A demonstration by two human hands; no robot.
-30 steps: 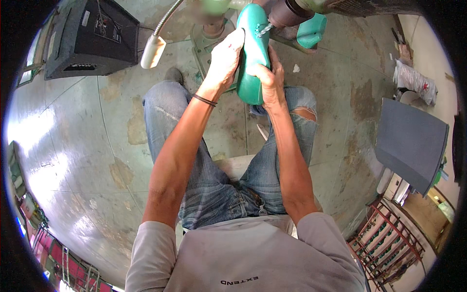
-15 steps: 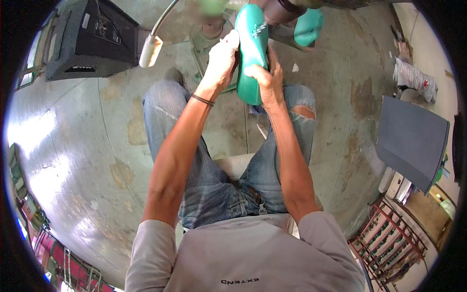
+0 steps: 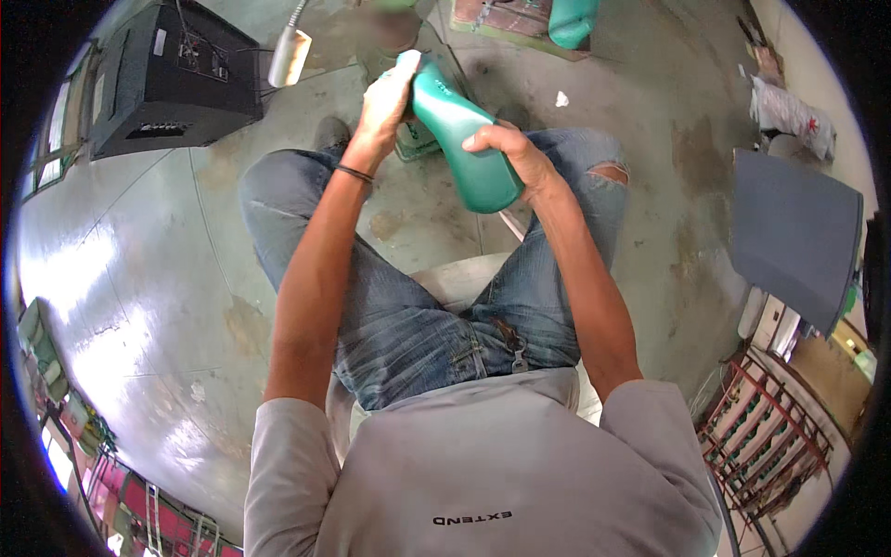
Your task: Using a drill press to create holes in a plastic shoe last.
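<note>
A smooth green shoe last (image 3: 469, 139) is held in both hands above the gap between my knees. It slants from upper left to lower right. My left hand (image 3: 385, 107) closes round its narrow upper end, with part of the fingers hidden behind it. Lower down, my right hand (image 3: 522, 160) grips the wider end from the right side, thumb lying across the top surface. Another green last (image 3: 573, 22) rests on a board (image 3: 510, 20) at the far edge, partly cut off by the picture.
A lamp on a bendy neck (image 3: 290, 58) hangs at the far left, beside a big black box (image 3: 176, 82). Beyond my hands stands a greenish stand (image 3: 418, 139), blurred at its top. On the right are a dark grey panel (image 3: 796, 237) and a reddish rack (image 3: 766, 422).
The shoe last has turned from nearly straight to slanted, its wide end swinging right and toward me. My left hand moved left. A dark round part at the top has left view.
</note>
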